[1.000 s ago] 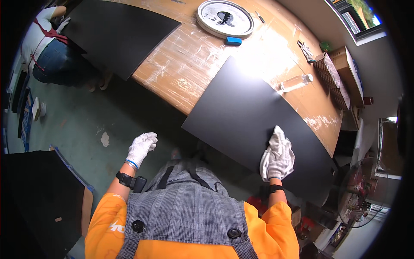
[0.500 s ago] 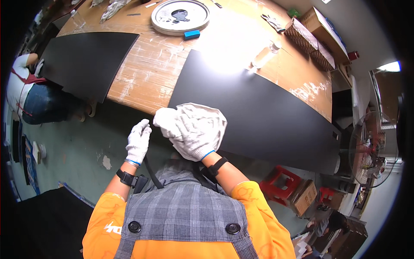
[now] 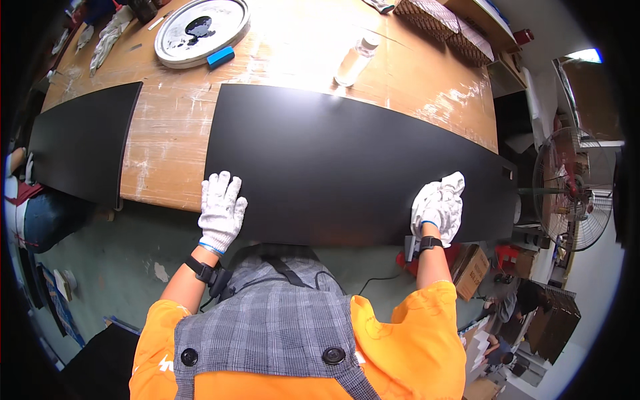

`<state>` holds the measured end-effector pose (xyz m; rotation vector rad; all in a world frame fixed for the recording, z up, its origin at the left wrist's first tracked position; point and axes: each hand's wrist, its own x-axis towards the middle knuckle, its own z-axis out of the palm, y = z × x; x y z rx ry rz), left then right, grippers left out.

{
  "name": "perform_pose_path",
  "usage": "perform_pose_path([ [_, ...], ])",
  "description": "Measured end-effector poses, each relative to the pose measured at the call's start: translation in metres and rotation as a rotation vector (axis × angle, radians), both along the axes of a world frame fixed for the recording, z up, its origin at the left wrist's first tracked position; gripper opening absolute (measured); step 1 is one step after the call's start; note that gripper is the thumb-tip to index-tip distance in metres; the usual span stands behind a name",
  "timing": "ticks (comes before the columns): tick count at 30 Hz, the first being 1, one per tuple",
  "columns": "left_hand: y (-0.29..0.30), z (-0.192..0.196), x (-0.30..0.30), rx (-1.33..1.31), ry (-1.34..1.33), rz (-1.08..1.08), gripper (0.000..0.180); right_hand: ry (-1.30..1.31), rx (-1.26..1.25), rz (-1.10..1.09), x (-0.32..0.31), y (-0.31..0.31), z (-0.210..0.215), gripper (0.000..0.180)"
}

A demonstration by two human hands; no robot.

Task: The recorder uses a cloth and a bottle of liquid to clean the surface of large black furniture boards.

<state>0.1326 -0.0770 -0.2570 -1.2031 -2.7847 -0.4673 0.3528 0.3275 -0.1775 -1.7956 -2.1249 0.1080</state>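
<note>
Head view shows the left hand [image 3: 221, 212], in a white knit glove, lying flat with fingers spread on the near left corner of a long black panel [image 3: 347, 160], gripping nothing. At the panel's near right end the right hand [image 3: 437, 212], also gloved, is closed on a bunched white cloth [image 3: 448, 199] and presses it against the black surface. Between the two hands the panel's near edge overhangs the front of the wooden worktop [image 3: 173, 127], right above the person's chest. The panel lies flat with its long axis running left to right, parallel to the worktop's front edge; its left end stops short just beyond the left hand and its right end reaches past the right hand toward a standing fan [image 3: 567, 190]. Left of the panel, apart from it across a strip of bare wood, a second black panel [image 3: 83, 150] lies on the worktop's left end. Behind the panel, toward the far left, sits a round white tray [image 3: 200, 27] with a dark smear and a blue block [image 3: 220, 57] beside it; behind its middle a clear plastic bottle [image 3: 353, 61] lies on its side.
</note>
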Motion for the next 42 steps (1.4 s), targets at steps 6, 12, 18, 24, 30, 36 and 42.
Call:
perform_pose_path([
  [6,0.011,0.006,0.006,-0.018,-0.049,0.001,0.047,-0.141,0.135,1.051,-0.101,-0.097,-0.021,0.053],
  [12,-0.001,-0.001,0.013,0.036,-0.05,0.026,0.047,0.001,-0.193,1.406,-0.19,-0.18,-0.068,0.068],
  [18,0.006,0.003,0.007,0.165,-0.049,0.024,0.045,0.058,-0.202,1.378,-0.3,-0.171,-0.077,0.073],
  [24,-0.009,-0.013,0.007,0.231,0.028,0.109,0.03,-0.032,-0.231,1.785,-0.251,-0.209,-0.062,0.065],
  [30,0.007,0.001,0.008,0.334,0.061,0.087,0.032,-0.186,-0.185,1.687,-0.213,-0.17,-0.056,0.06],
  [36,0.003,0.002,0.009,0.267,0.08,0.106,0.032,-0.071,-0.028,1.208,-0.245,-0.12,-0.081,0.067],
  [42,0.001,-0.001,0.005,0.267,0.054,0.078,0.034,-0.196,0.025,1.151,-0.076,-0.093,-0.044,0.054],
])
